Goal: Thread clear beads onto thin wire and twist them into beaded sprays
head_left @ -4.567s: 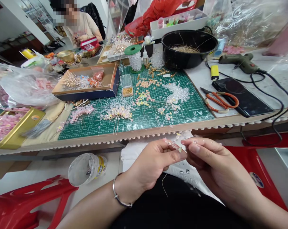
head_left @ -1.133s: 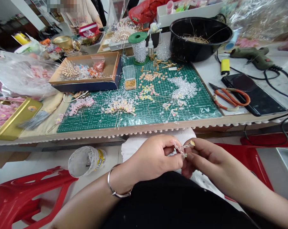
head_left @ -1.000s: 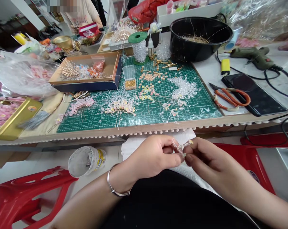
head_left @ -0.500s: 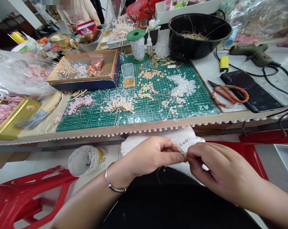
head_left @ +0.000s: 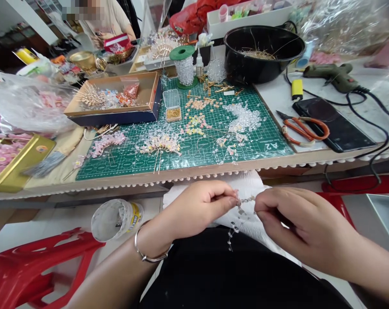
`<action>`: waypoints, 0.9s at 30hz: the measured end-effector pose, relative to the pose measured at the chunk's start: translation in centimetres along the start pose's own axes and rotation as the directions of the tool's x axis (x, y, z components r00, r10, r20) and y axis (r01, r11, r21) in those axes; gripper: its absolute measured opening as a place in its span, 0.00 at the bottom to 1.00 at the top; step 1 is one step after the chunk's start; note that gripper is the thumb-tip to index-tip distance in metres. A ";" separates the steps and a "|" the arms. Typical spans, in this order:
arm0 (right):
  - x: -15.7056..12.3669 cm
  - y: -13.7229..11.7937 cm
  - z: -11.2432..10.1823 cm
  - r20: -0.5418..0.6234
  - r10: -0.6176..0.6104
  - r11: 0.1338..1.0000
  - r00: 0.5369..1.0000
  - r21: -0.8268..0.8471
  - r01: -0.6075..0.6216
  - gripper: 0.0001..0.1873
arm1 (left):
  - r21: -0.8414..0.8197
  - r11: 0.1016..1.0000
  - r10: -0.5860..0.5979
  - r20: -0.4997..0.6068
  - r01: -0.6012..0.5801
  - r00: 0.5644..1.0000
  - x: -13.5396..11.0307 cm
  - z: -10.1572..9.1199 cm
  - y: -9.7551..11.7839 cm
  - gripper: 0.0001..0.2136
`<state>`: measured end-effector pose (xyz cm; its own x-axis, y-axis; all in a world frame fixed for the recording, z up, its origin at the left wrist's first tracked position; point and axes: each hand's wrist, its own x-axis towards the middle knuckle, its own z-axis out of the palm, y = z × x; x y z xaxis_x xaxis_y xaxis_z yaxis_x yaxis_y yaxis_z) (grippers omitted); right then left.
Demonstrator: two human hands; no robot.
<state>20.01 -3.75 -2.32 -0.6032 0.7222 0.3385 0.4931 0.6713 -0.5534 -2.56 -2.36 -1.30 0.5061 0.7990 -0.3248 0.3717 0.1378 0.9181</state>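
A beaded wire strand (head_left: 241, 209) with clear beads is stretched between my hands, over my lap and a white cloth (head_left: 249, 182). My left hand (head_left: 207, 204) pinches it between thumb and forefinger, and one end dangles below the fingertips. To the right, my right hand (head_left: 289, 219) is closed on the strand's other part; its fingertips partly hide what they grip. On the green cutting mat (head_left: 123, 165) beyond lie a pink beaded hair comb (head_left: 160, 143), clear beads (head_left: 244, 118) and small yellow flower beads (head_left: 196, 124).
Orange-handled pliers (head_left: 305, 128) rest by a black phone (head_left: 338, 124), near a glue gun (head_left: 332, 75) with its cord. A black bowl (head_left: 262, 71), bead spool (head_left: 184, 68) and cardboard box (head_left: 117, 109) stand farther back. Red stools flank my lap. Another person (head_left: 107, 21) sits across.
My hands have moved apart, the left one slightly to the left. The beaded strand now spans the gap, and its loose end hangs lower in view.
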 end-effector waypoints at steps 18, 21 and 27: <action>-0.2 0.9 0.9 0.050 -0.085 0.978 0.995 -0.187 0.093 0.06 | 0.161 0.984 0.078 0.037 -0.083 0.996 0.1 0.6 0.5 0.11; -0.4 1.0 1.2 0.055 -0.058 0.980 0.997 -0.185 0.067 0.07 | 0.197 0.976 0.092 0.031 -0.096 0.995 0.1 0.6 0.5 0.10; -0.6 0.5 1.5 0.074 0.093 0.990 0.993 -0.111 -0.084 0.08 | 0.261 0.956 0.130 0.027 -0.133 0.991 0.2 0.7 0.4 0.11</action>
<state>19.65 -4.05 -3.95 -0.5994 0.7671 0.2286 0.6089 0.6224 -0.4919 -1.75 -2.54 -1.22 0.5711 0.7939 -0.2088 0.4916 -0.1270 0.8615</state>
